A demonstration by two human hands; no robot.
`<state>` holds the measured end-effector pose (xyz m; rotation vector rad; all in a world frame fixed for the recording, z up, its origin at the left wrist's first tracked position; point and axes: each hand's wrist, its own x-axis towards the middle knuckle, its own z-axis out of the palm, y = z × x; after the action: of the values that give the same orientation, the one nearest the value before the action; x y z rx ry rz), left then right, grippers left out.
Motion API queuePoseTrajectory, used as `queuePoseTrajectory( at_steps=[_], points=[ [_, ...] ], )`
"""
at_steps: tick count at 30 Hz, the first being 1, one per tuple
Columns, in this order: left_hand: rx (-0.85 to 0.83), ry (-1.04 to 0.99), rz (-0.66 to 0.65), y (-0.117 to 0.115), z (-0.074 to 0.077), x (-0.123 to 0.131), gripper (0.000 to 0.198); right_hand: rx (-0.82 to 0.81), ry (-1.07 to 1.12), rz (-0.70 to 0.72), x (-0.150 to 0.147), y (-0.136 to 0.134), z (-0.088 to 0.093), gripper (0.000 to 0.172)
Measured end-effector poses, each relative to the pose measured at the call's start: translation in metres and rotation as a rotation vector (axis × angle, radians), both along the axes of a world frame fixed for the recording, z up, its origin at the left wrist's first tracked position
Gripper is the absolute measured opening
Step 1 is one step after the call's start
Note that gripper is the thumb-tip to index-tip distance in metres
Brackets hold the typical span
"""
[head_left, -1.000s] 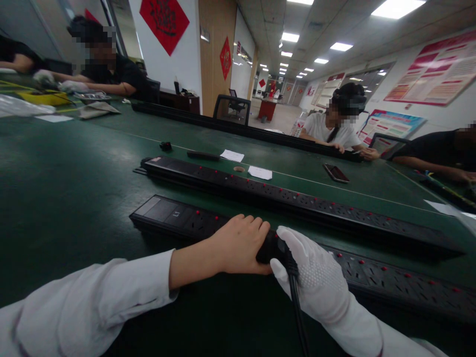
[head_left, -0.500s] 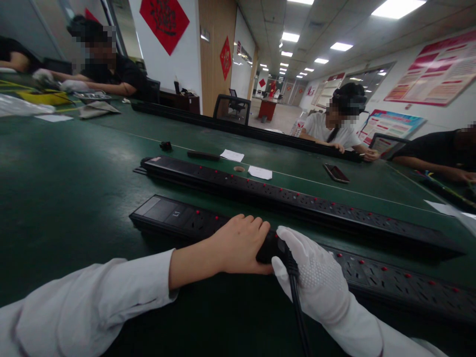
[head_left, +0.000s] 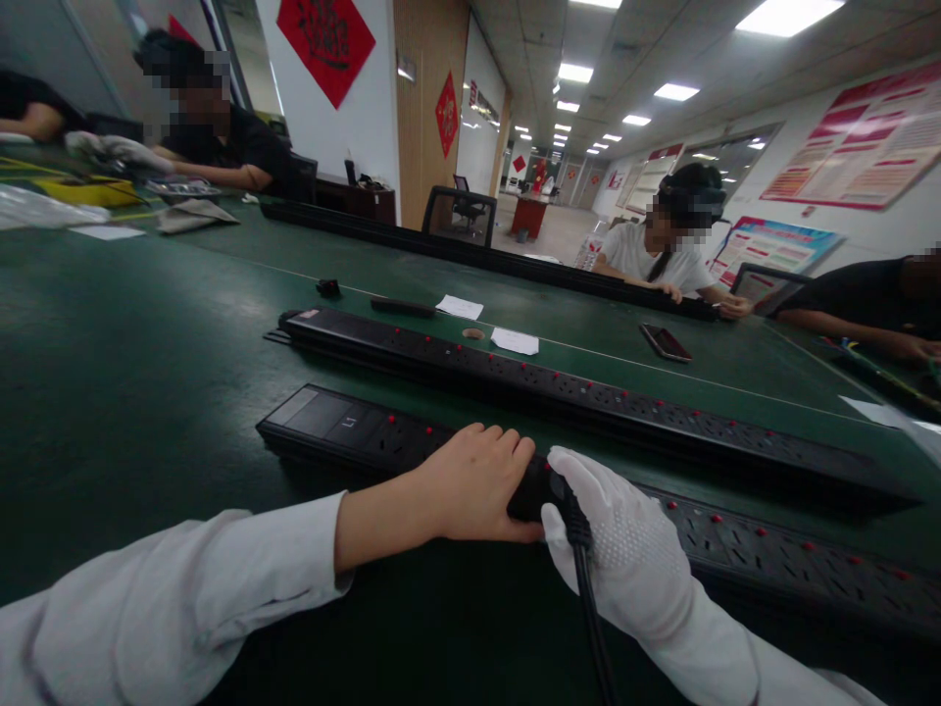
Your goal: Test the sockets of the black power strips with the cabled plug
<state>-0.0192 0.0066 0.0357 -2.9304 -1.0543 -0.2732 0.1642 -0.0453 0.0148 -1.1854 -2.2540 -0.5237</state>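
A long black power strip [head_left: 368, 424] with red indicator lights lies slantwise on the green table in front of me. My bare left hand [head_left: 474, 482] is wrapped over its middle, fingers on the far edge and thumb on the near side. Right beside it, my right hand [head_left: 624, 534], in a white dotted glove, grips a black plug [head_left: 566, 495] against the strip. From the plug a thick black cable [head_left: 588, 608] runs down towards me. How deep the plug sits is hidden by the glove.
Beyond lies a second power strip [head_left: 529, 378]. Farther off are paper slips [head_left: 515, 340], a phone [head_left: 666, 342], a small black part [head_left: 327, 287] and a long black bar [head_left: 441, 250]. Co-workers sit around the table; a yellow tray [head_left: 80, 191] stands at far left.
My hands, the plug and the power strip stay almost still; my right thumb shifts very slightly. At far left, a co-worker's gloved hands have moved a little to the left.
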Motion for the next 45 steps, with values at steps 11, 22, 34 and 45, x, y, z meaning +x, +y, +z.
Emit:
queuePoseTrajectory(
  at_steps=[11,22,34,45],
  points=[
    [-0.018,-0.008,-0.005,0.002,0.0,-0.001,0.06,0.012,-0.02,-0.003,0.002,0.001,-0.003,0.046],
    [0.008,0.004,-0.004,0.001,-0.001,-0.001,0.06,0.022,-0.039,0.004,0.005,0.001,-0.005,0.044],
    [0.012,-0.008,-0.002,0.001,-0.002,0.0,0.06,0.01,-0.013,-0.004,0.002,0.001,-0.001,0.043],
    [-0.031,-0.009,0.001,0.0,0.002,-0.001,0.059,0.0,-0.011,-0.003,0.001,-0.001,0.001,0.047]
  ],
)
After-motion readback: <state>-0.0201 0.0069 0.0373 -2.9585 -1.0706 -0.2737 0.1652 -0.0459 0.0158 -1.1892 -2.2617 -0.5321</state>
